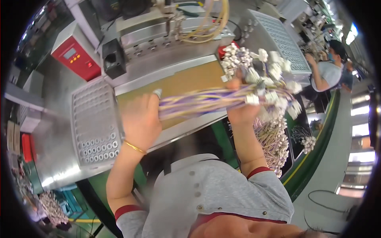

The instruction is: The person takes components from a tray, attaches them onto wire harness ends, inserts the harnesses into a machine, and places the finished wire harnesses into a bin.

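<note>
A thick bundle of purple, yellow and white wires (198, 102) stretches across between my two hands above the workbench. My left hand (139, 121), with a gold bangle at the wrist, grips the bundle's left end. My right hand (243, 111) grips it near the right end, where many white plastic connectors (264, 73) fan out. More wires with white connectors (274, 142) hang below my right hand, beside the bench.
A brown mat (180, 81) covers the steel bench top. A grey perforated tray (94, 123) lies left, another grey tray (279, 39) at right rear. A red control box (75, 57), a black box (113, 59) and a machine with yellow hoses (202, 27) stand behind. Another person (329, 71) works at right.
</note>
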`<state>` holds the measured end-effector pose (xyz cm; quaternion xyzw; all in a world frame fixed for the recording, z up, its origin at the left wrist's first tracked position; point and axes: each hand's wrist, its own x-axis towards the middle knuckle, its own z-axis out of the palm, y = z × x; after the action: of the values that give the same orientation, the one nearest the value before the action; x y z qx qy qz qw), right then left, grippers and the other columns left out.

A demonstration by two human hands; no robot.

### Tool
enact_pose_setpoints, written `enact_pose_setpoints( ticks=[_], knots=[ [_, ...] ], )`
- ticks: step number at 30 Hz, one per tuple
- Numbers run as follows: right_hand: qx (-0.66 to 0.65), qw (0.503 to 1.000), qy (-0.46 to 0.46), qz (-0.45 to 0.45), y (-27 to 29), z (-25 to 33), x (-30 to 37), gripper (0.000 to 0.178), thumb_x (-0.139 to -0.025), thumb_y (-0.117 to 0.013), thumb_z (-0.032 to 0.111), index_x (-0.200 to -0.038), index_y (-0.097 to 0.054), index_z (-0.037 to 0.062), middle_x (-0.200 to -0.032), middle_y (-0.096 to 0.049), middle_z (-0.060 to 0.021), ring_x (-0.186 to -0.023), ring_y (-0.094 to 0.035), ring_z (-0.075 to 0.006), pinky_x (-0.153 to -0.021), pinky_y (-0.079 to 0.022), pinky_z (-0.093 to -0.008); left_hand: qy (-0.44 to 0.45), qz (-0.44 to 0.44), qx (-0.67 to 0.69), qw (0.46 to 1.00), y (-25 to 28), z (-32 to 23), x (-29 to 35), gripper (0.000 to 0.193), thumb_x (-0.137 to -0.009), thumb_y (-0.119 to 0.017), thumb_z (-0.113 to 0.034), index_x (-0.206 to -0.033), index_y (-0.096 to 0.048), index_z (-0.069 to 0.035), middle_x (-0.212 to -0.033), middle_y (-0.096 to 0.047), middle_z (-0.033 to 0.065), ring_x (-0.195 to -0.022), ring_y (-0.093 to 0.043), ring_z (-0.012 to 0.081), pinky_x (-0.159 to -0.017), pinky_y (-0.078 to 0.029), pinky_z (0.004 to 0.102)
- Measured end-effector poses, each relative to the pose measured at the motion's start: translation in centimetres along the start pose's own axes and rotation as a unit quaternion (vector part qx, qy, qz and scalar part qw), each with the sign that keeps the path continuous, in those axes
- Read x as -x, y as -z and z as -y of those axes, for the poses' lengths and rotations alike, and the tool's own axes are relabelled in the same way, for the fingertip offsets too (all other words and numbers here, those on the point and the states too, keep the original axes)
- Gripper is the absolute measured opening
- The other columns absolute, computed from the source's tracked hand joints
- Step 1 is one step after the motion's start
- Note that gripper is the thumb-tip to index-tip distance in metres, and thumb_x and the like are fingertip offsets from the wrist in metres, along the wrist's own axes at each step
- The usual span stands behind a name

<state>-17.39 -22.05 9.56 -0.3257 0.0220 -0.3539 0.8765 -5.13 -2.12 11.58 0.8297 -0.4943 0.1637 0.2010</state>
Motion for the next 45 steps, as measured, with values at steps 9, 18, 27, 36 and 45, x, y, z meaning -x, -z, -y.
enact_pose_setpoints(
  ticks=[9, 18, 27, 36, 45],
  knots=[
    [0.244, 0.878, -0.412, -0.029, 7.0, -7.2, 5.4, 0.030, -0.083, -0.044, 0.015, -0.109, -0.047, 0.0015, -0.089, -0.058, -0.0094, -0.067, -0.057, -0.0198, -0.062, -0.046, -0.0301, 0.071, 0.186, -0.017, 0.980, -9.8, 6.9, 3.6, 0.084, -0.055, -0.070, -0.031, -0.124, -0.032, -0.002, -0.120, -0.037, 0.0194, -0.112, -0.033, 0.0344, -0.094, -0.025, 0.0440],
    [0.772, 0.529, 0.118, 0.332, 5.9, -11.8, -9.2, 0.016, -0.072, -0.056, 0.013, -0.083, -0.052, 0.0021, -0.069, -0.049, -0.0113, -0.065, -0.050, -0.0308, -0.058, -0.041, -0.0385, 0.113, 0.055, 0.058, 0.990, -8.9, 7.5, 7.0, 0.063, -0.057, -0.068, -0.029, -0.114, -0.048, -0.010, -0.122, -0.036, 0.0172, -0.112, -0.032, 0.0372, -0.093, -0.023, 0.0501],
    [0.688, 0.610, 0.028, 0.393, 2.2, -16.9, -6.8, 0.026, -0.071, -0.053, 0.004, -0.097, -0.051, 0.0019, -0.084, -0.055, -0.0163, -0.075, -0.054, -0.0337, -0.065, -0.045, -0.0406, 0.165, 0.131, 0.126, 0.969, -9.8, 4.8, 11.0, 0.060, -0.059, -0.067, -0.029, -0.114, -0.048, -0.013, -0.123, -0.037, 0.0166, -0.115, -0.029, 0.0378, -0.096, -0.022, 0.0521],
    [0.592, 0.667, -0.063, 0.448, -1.6, -21.6, -7.3, 0.024, -0.070, -0.054, 0.005, -0.093, -0.051, 0.0019, -0.080, -0.053, -0.0154, -0.071, -0.054, -0.0318, -0.064, -0.044, -0.0367, 0.301, -0.111, 0.186, 0.929, -7.8, 6.6, 10.3, 0.044, -0.065, -0.060, -0.008, -0.108, -0.053, -0.008, -0.112, -0.047, 0.0156, -0.093, -0.048, 0.0325, -0.087, -0.037, 0.0392],
    [0.599, 0.691, -0.070, 0.400, 0.8, -20.2, -7.4, 0.013, -0.071, -0.053, 0.001, -0.084, -0.049, -0.0010, -0.076, -0.053, -0.0148, -0.067, -0.053, -0.0303, -0.060, -0.043, -0.0331, 0.203, -0.013, 0.107, 0.973, -7.5, 13.6, 7.0, 0.033, -0.064, -0.056, 0.005, -0.095, -0.062, -0.006, -0.073, -0.058, 0.0074, -0.073, -0.053, 0.0246, -0.068, -0.042, 0.0313]
  ],
)
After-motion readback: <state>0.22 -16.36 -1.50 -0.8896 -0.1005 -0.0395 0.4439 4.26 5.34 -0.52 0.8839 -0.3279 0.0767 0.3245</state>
